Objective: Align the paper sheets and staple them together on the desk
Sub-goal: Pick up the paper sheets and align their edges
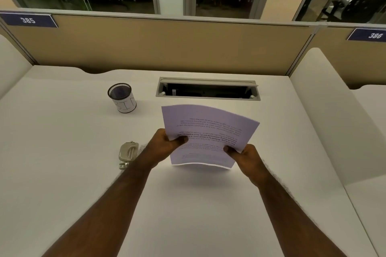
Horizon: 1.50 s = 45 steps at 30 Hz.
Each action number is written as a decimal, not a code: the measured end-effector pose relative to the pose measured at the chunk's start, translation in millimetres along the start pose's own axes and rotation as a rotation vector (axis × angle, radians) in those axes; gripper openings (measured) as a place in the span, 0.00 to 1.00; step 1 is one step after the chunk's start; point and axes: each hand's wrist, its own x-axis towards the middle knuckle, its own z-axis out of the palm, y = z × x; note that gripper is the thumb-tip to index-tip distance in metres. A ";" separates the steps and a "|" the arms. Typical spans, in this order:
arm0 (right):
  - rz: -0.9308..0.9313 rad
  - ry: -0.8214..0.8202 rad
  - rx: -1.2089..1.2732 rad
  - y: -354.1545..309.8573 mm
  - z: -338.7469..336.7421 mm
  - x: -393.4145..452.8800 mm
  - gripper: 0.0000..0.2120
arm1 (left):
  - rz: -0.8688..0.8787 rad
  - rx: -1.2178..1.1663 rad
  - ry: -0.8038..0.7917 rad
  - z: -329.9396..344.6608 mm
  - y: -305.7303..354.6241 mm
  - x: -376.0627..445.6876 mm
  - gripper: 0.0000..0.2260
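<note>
A stack of printed white paper sheets is held in the air above the white desk, its text upside down to me and the pages bowed. My left hand grips the stack's left edge, thumb on top. My right hand pinches the right edge lower down. A beige stapler lies flat on the desk just left of my left wrist, apart from the paper.
A black mesh cup with a white paper label stands at the back left. An open cable tray slot is set into the desk behind the paper. White side dividers and a tan back panel enclose the desk.
</note>
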 end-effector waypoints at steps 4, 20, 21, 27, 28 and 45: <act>0.003 -0.003 -0.016 0.0 -0.3 4.3 0.08 | 0.014 -0.008 0.021 -0.3 -4.9 0.6 0.13; 0.387 0.012 0.574 44.7 17.0 -12.9 0.18 | -0.292 -0.763 0.142 29.3 -53.9 -12.1 0.17; 0.358 0.034 0.546 45.0 15.1 -12.2 0.17 | -0.319 -0.766 0.141 27.3 -56.3 -12.6 0.18; 0.253 0.081 0.309 29.3 -17.4 -7.6 0.15 | -0.316 -0.824 0.227 -31.2 -42.0 -1.6 0.14; 0.233 0.084 0.283 24.1 -22.8 -6.3 0.14 | -0.294 -0.739 0.199 -41.9 -36.1 -0.7 0.14; 0.073 0.078 0.003 27.6 -28.4 -0.7 0.09 | -0.025 -0.017 0.014 -49.5 -37.4 -7.3 0.13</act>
